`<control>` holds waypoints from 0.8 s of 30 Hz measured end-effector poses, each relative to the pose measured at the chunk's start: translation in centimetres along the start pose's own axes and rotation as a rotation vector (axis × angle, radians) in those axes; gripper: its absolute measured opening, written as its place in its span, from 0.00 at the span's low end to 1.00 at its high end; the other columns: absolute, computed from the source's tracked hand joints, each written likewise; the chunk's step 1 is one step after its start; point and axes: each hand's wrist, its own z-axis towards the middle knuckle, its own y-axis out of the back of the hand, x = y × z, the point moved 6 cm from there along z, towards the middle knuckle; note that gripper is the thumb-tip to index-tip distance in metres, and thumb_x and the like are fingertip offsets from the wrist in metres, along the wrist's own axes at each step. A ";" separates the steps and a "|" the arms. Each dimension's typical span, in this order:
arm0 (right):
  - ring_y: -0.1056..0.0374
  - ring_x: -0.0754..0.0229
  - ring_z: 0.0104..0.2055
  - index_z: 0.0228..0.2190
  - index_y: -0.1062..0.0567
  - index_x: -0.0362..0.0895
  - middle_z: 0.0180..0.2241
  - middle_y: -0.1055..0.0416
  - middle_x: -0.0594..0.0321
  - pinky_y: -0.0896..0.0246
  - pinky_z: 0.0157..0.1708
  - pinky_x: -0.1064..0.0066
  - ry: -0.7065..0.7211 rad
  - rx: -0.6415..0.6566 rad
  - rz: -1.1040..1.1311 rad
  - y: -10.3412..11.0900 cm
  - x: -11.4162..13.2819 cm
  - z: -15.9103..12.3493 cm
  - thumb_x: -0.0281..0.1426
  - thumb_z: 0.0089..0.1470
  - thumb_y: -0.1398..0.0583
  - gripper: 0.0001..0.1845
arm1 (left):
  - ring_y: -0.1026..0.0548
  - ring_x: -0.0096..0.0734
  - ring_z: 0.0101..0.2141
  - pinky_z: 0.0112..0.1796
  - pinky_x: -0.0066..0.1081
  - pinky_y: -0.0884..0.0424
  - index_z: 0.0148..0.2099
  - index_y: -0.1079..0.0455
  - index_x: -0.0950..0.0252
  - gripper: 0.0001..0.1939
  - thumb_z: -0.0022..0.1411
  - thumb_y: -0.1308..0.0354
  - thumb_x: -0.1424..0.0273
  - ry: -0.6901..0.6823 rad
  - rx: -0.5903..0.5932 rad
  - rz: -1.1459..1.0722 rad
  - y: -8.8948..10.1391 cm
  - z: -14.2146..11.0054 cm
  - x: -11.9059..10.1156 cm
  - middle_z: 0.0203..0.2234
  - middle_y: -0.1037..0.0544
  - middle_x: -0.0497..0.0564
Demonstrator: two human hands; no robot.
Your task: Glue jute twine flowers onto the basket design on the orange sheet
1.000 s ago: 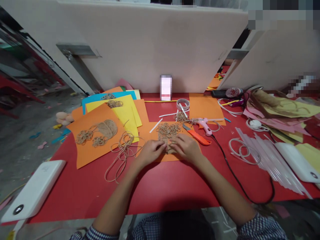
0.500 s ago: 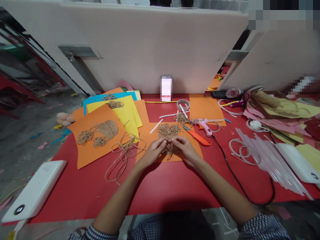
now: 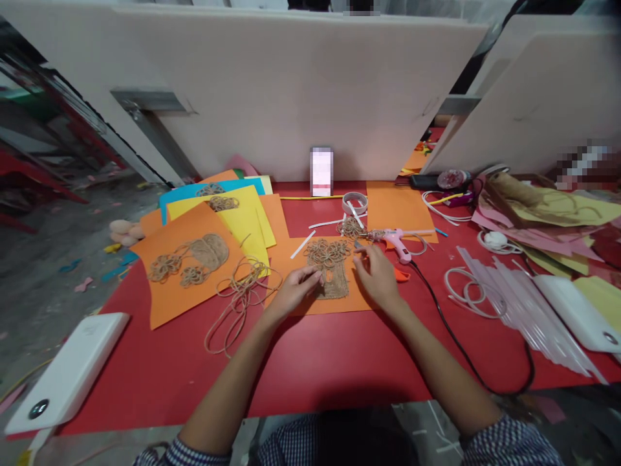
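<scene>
A flat jute-twine piece (image 3: 334, 285), with a looped twine flower (image 3: 328, 252) at its top, lies on an orange sheet (image 3: 286, 259). My left hand (image 3: 295, 290) is at the piece's left edge, thumb and fingertips pinched together; what they hold, if anything, is too small to make out. To the right of the piece, my right hand (image 3: 379, 277) hovers low with bent fingers slightly apart. It covers most of an orange utility knife (image 3: 402, 276), whose handle end shows beside it. A pink glue gun (image 3: 396, 244) lies just beyond this hand.
Loose twine (image 3: 237, 304) lies left, near an orange sheet with twine shapes (image 3: 208, 251). A tape roll (image 3: 355, 203) and a lit phone (image 3: 321, 172) stand at the back. Clear glue sticks (image 3: 524, 310), a black cord (image 3: 444, 327) and a white power bank (image 3: 577, 312) lie right.
My hands have moved apart from above the twine piece, uncovering it. The right hand went right and forward over the utility knife; the left shifted slightly left.
</scene>
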 end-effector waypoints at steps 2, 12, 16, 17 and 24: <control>0.37 0.47 0.49 0.46 0.27 0.41 0.47 0.29 0.47 0.44 0.50 0.57 0.029 -0.032 -0.346 1.1 -0.8 0.6 0.35 0.62 0.46 0.16 | 0.41 0.22 0.21 0.25 0.26 0.43 0.28 0.34 0.66 0.24 0.58 0.40 0.49 0.020 -0.028 -0.003 0.3 0.0 0.2 0.19 0.38 0.44; 0.34 0.44 0.48 0.44 0.28 0.39 0.44 0.27 0.44 0.43 0.40 0.61 -0.072 0.076 -0.774 1.7 -1.8 0.8 0.37 0.63 0.44 0.15 | 0.32 0.26 0.20 0.25 0.29 0.32 0.32 0.26 0.69 0.20 0.57 0.37 0.54 0.080 0.040 -0.119 0.2 -0.3 1.1 0.15 0.34 0.46; 0.30 0.45 0.43 0.49 0.31 0.38 0.40 0.25 0.44 0.43 0.36 0.63 -0.170 0.069 -0.654 2.1 -1.3 0.8 0.37 0.66 0.49 0.17 | 0.30 0.28 0.20 0.26 0.31 0.30 0.32 0.26 0.70 0.20 0.58 0.38 0.55 0.082 0.064 -0.111 0.2 -0.1 1.5 0.16 0.31 0.47; 0.29 0.46 0.41 0.50 0.32 0.37 0.39 0.25 0.45 0.43 0.35 0.63 -0.186 0.070 -0.606 2.1 -1.2 0.8 0.36 0.67 0.51 0.18 | 0.30 0.28 0.20 0.26 0.30 0.30 0.32 0.26 0.70 0.20 0.59 0.39 0.55 0.076 0.063 -0.080 0.2 -0.1 1.5 0.16 0.31 0.47; 0.27 0.54 0.36 0.53 0.31 0.44 0.41 0.22 0.55 0.40 0.36 0.67 0.011 0.067 -0.086 1.3 1.9 -0.7 0.44 0.63 0.46 0.23 | 0.29 0.28 0.23 0.28 0.27 0.36 0.31 0.23 0.69 0.20 0.64 0.46 0.59 0.005 0.077 0.368 -0.6 -0.4 0.4 0.20 0.26 0.50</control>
